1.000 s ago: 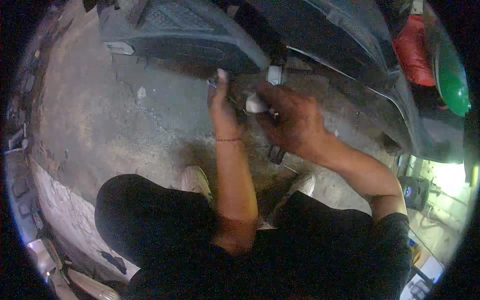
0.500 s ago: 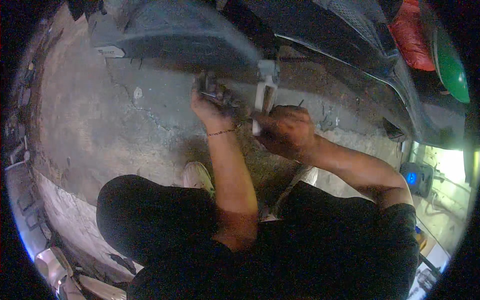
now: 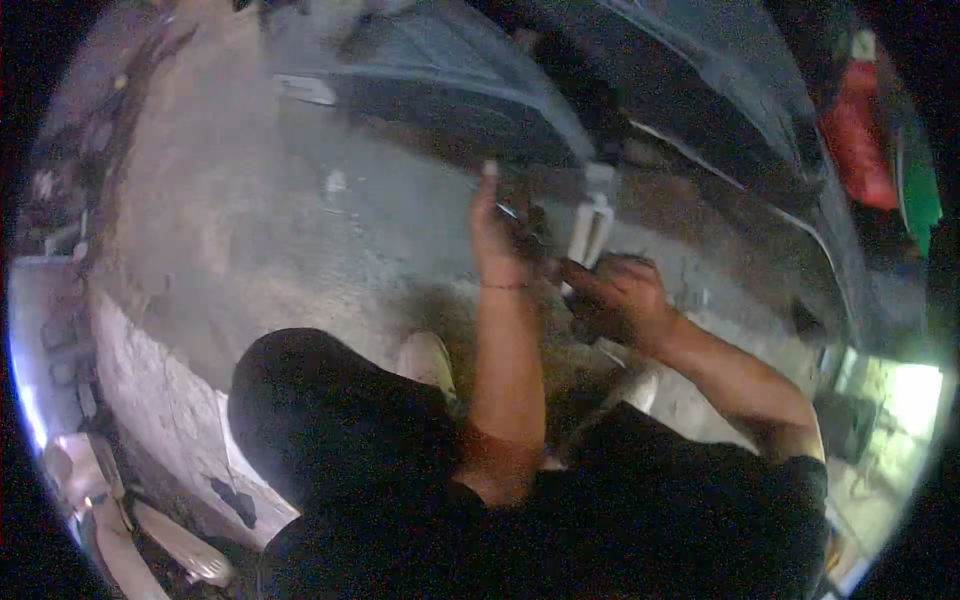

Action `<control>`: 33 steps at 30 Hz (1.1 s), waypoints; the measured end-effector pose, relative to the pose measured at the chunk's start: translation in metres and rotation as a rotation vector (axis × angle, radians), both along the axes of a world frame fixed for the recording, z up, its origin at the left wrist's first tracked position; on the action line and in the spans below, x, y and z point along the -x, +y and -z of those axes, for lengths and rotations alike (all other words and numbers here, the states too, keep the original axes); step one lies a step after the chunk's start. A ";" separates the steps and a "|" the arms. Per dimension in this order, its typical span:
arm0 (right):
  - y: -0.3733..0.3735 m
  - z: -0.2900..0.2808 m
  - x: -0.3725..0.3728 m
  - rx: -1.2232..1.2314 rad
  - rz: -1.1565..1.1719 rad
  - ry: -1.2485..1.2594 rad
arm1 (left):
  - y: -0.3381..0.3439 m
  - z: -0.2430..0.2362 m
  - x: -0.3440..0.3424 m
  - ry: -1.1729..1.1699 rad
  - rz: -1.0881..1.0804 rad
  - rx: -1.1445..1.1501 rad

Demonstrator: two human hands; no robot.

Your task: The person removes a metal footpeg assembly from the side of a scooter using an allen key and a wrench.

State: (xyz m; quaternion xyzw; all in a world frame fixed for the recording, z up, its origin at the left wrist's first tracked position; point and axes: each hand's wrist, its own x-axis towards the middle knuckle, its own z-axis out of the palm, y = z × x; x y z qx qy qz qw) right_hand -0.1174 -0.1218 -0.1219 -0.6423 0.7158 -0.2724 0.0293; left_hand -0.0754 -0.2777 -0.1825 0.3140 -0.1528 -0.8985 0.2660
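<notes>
My left hand (image 3: 490,238) is raised in the middle of the view, with one finger or thumb pointing up. A dark, greasy-looking metal part (image 3: 524,222) rests against its palm; blur hides its exact kind. Just to the right stands a pale, slotted arm-like piece (image 3: 592,232) with a light block at its top. My right hand (image 3: 632,297) is closed below this piece, fingers curled and darkened. What those fingers hold is smeared and cannot be made out.
A dark vehicle-like body panel (image 3: 430,100) spans the far side, with another panel (image 3: 720,100) at far right. Below is worn concrete floor (image 3: 220,240). A red bundle (image 3: 858,140) and a green item (image 3: 918,205) hang at right. My shoes (image 3: 428,362) are close below my hands.
The whole view has swung, so hands and surroundings appear farther right. My hands remain close together beside the pale slotted piece.
</notes>
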 end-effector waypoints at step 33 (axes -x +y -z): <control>-0.054 -0.085 -0.010 -0.197 0.231 0.167 | -0.005 -0.028 -0.015 0.002 0.115 0.180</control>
